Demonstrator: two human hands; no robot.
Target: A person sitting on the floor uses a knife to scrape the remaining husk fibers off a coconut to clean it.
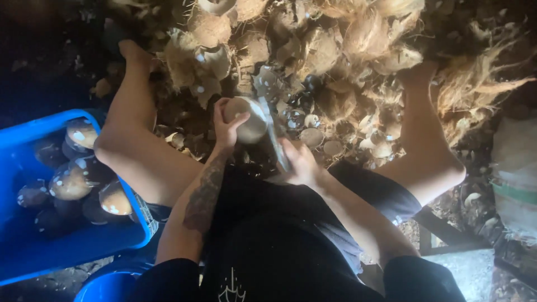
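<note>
Mostly, this spot is dark, so lots of it is hard for you to see. Your knife (276,146) is blurry, and you cannot make out its shape or where the blade ends. Your right hand (299,163) is shut tight around its handle, so the handle is hidden. Your left hand (226,124) curls around the coconut (248,118), with fingers wrapped over its near side, and that side is covered up. Your body is cut off at the bottom of the view.

You hold the coconut up in the middle, between your knees and above your lap. It looks round and smooth, pale cream and light brown, with no hairy husk on it. The knife touches its right side.

A big pile of husks (335,45) lies on the ground in front of you, brown and stringy, with small pale shell bits (324,137) near your feet. A blue crate (33,168) sits by your left leg. It holds more peeled coconuts (72,182), brown with pale patches. A white sack (514,179) stands at your far right, partly cut off.
</note>
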